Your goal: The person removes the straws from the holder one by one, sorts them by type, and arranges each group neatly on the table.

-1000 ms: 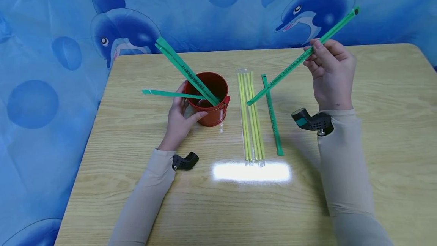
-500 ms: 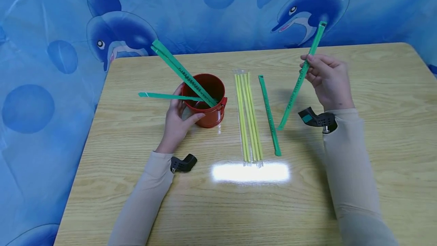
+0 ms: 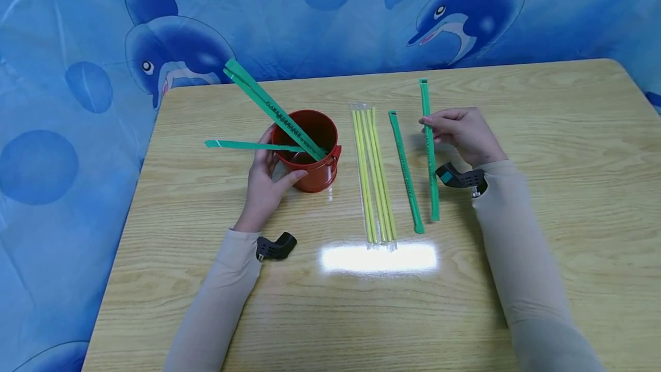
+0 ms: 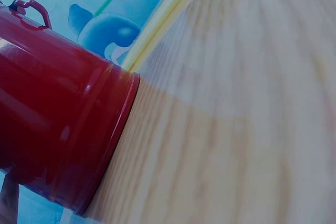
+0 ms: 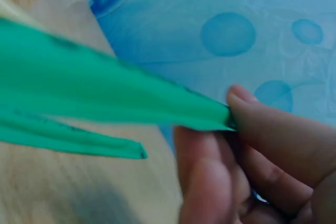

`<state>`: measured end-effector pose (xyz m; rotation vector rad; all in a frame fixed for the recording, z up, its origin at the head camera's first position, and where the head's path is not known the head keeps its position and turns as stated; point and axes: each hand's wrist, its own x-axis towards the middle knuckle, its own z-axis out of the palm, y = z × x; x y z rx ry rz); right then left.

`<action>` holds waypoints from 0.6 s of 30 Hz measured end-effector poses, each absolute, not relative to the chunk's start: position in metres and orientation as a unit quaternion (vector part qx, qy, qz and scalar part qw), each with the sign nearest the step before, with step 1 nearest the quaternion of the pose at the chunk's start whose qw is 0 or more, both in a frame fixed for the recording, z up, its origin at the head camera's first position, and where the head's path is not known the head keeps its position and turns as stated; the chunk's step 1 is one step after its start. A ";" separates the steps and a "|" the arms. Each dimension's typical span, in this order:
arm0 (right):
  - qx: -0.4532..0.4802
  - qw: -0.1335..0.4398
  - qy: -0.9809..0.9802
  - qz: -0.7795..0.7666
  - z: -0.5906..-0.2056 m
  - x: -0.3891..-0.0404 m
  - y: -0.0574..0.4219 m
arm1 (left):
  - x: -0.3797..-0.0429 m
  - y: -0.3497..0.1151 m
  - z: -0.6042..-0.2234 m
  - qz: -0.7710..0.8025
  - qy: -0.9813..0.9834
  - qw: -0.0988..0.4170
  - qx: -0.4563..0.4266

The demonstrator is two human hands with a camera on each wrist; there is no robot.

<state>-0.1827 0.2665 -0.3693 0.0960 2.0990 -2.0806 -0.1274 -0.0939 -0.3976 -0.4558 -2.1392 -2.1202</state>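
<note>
A small red bucket (image 3: 317, 174) stands on the table, tilted slightly if at all. My left hand (image 3: 264, 188) grips its left side, thumb at the front and fingers behind. Several green-wrapped straws (image 3: 279, 113) lean out of the bucket to the left. My right hand (image 3: 465, 134) pinches another green-wrapped straw (image 3: 431, 159) between thumb and fingers, upper part in its grasp; whether the lower end touches the table I cannot tell. Just left of it lies a second green-wrapped straw (image 3: 407, 174) on the table. In the right wrist view the pinched straw (image 5: 105, 87) looks large and close.
Several yellow straws (image 3: 379, 188) in clear wrappers lie side by side between the bucket and the green straws. Behind the wooden table (image 3: 583, 217) hangs a blue sheet (image 3: 289, 27) printed with dolphins.
My right hand has come down and left with its straw, which has swung from slanting to nearly parallel with the green straw on the table. The left hand keeps its grip on the bucket.
</note>
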 end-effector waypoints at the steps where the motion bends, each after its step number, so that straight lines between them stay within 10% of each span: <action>1: 0.032 0.103 0.720 -0.685 -0.371 -0.183 0.266 | -0.128 -0.094 -0.398 -0.695 -0.702 0.048 -0.150; 18: 0.043 0.166 0.808 -0.564 -0.392 -0.189 0.258 | -0.130 -0.094 -0.400 -0.699 -0.698 0.047 -0.148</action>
